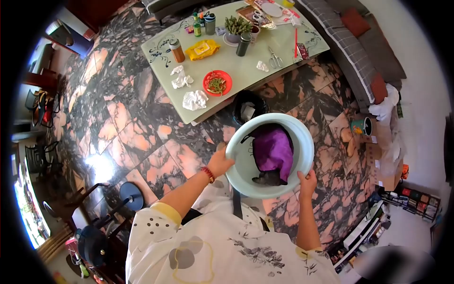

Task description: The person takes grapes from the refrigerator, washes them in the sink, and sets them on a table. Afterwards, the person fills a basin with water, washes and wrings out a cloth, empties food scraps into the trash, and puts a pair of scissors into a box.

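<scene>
Two hands hold one pale blue-green basin (242, 165) in front of the person's body, over a marbled floor (137, 125). The left hand (221, 162) pinches the basin's left rim; the right hand (308, 183) pinches the rim at the lower right, thumb on top. One red bracelet (207, 174) circles the left wrist. Inside the basin lies a bunched purple cloth (273, 149) with dark parts; whether these are a second piece cannot be told. Marks on the basin's inner wall are too small to read.

Beyond is one low table (163, 59). Just below its near edge stands one black-lined bin (241, 100) with something pale inside. Near that edge, left of its middle, sits one red bowl (229, 80) of green stems. Crumpled white tissues (195, 100) lie in two clumps by the near-left corner, and a third lies at the near edge, beside one pair of scissors (275, 60). Toward the left edge are one brown bottle (177, 50) and one yellow packet (202, 49), its label unreadable. One potted plant (236, 26) stands near the middle.
</scene>
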Motion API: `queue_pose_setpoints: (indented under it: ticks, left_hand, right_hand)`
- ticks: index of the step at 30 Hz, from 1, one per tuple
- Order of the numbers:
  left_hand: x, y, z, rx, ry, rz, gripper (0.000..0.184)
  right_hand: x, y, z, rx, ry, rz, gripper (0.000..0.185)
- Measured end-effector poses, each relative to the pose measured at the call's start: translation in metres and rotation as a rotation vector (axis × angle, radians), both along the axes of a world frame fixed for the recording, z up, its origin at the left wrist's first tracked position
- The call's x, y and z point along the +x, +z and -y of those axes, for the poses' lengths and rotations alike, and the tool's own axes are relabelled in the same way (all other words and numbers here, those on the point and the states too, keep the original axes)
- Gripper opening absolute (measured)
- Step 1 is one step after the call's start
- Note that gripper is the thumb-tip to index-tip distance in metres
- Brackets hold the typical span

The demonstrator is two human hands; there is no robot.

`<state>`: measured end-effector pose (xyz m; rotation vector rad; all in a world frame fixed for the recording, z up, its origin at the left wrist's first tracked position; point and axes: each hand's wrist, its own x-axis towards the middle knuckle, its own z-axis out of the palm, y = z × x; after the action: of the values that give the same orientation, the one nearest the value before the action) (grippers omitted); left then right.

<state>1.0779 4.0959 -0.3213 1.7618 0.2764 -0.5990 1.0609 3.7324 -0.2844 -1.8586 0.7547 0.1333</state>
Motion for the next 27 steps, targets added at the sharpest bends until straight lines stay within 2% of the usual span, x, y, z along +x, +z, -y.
queue_pose_setpoints:
  ticks: [4, 7, 10, 13, 16, 20, 23, 25, 26, 27]
  left_hand:
    - [0.054, -0.032, -0.006, -0.090, 0.042, 0.009, 0.045]
    - [0.070, -0.036, -0.006, -0.041, 0.119, -0.068, 0.044]
    - [0.072, -0.050, -0.005, -0.094, 0.201, -0.118, 0.042]
    - [0.060, -0.083, -0.003, -0.123, 0.337, -0.166, 0.043]
    - [0.051, -0.101, -0.005, -0.241, 0.475, -0.195, 0.045]
    - [0.056, -0.085, -0.002, -0.362, 0.664, -0.666, 0.047]
    - [0.037, -0.117, 0.004, -0.454, 0.864, -0.799, 0.047]
    - [0.027, -0.130, 0.010, -0.451, 0.900, -0.693, 0.047]
    - [0.023, -0.136, 0.014, -0.422, 0.921, -0.655, 0.047]
    - [0.020, -0.142, 0.014, -0.389, 0.938, -0.617, 0.047]
  right_hand:
    - [0.095, -0.016, -0.003, 0.139, 0.102, -0.133, 0.040]
    - [0.146, -0.032, -0.002, 0.153, 0.179, -0.459, 0.051]
    - [0.182, -0.053, -0.002, 0.207, 0.326, -0.686, 0.051]
    - [0.203, -0.100, 0.002, 0.188, 0.478, -0.592, 0.047]
    - [0.226, -0.108, -0.023, 0.242, 0.481, -0.539, 0.039]
    - [0.259, -0.148, -0.034, 0.188, 0.682, -0.578, 0.035]
    - [0.288, -0.184, -0.049, 0.119, 0.887, -0.581, 0.031]
    - [0.318, -0.182, -0.082, 0.083, 1.033, -0.551, 0.031]
    - [0.322, -0.208, -0.084, 0.101, 1.079, -0.491, 0.030]
    - [0.335, -0.204, -0.104, 0.066, 1.120, -0.575, 0.030]
